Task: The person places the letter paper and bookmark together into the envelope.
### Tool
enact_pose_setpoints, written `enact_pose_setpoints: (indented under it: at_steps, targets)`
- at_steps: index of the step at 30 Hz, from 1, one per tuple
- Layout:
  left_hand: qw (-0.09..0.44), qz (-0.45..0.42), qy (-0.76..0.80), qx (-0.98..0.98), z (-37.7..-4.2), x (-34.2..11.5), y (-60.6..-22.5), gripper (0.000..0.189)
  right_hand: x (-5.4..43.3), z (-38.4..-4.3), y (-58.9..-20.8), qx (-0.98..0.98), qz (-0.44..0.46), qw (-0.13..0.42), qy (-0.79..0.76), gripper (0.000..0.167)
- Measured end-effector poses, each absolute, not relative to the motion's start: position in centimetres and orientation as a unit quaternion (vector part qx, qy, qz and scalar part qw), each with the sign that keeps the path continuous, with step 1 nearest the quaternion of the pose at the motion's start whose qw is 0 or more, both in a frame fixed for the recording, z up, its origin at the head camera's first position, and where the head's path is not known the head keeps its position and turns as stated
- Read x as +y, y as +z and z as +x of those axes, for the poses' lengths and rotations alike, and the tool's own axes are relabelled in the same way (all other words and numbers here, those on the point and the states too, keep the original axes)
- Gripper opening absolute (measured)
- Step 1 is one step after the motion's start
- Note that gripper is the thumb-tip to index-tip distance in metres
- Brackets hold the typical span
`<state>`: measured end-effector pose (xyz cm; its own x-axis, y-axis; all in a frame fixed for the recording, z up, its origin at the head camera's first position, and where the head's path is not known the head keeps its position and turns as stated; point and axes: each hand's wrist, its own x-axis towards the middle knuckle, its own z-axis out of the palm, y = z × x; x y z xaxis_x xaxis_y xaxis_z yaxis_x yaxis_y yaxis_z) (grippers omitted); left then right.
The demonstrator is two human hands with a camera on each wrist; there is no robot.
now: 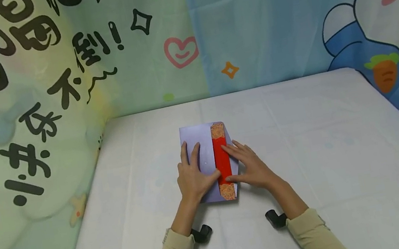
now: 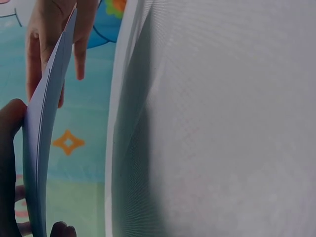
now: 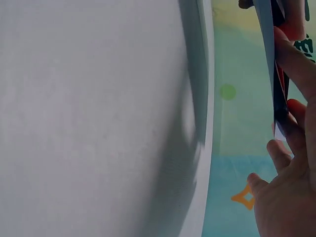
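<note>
A flat folded piece of purple paper with a red strip down its right part is held over the table; the strip has gold-patterned ends. My left hand holds its left part, two fingers spread on top and the thumb beside the strip. The left wrist view shows the paper edge-on above the cloth, with fingertips on its underside. My right hand touches the strip with thumb and index finger, set apart. Its other fingers extend past the paper's right edge, as the right wrist view also shows.
A white cloth covers the table. Behind and to the left hangs a printed curtain with lettering and a cartoon animal. A black wrist mount sits under the left wrist, another by the right.
</note>
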<state>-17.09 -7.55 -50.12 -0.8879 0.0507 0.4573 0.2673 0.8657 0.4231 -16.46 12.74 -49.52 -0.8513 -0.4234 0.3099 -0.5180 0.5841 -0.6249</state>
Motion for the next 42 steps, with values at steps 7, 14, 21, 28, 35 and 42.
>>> enact_pose_setpoints:
  at_steps: [7, 14, 21, 28, 35, 42]
  targets:
    - [0.217, -0.086, -0.251, -0.939, -16.98, -7.55, -50.11, 0.08, 13.0, -16.03, -49.18, -0.886, 0.253, 0.035, 0.387, 0.097]
    - [0.22, -0.089, -0.248, -0.939, -17.01, -7.52, -50.09, 0.081, 12.95, -16.26, -49.04, -0.899, 0.285, 0.046, 0.329, 0.109]
    - [0.228, -0.092, -0.241, -0.939, -17.04, -7.34, -50.0, 0.082, 12.49, -16.4, -49.09, -0.916, 0.287, 0.078, 0.268, 0.11]
    - [0.23, -0.093, -0.245, -0.937, -16.99, -7.37, -50.03, 0.082, 12.6, -16.4, -49.1, -0.905, 0.302, 0.054, 0.295, 0.114]
    - [0.228, -0.093, -0.245, -0.938, -16.86, -7.46, -50.0, 0.083, 12.75, -16.28, -49.26, -0.897, 0.311, 0.036, 0.312, 0.115]
    - [0.224, -0.098, -0.247, -0.938, -16.85, -7.13, -49.95, 0.085, 12.51, -16.5, -49.23, -0.905, 0.316, 0.062, 0.277, 0.118]
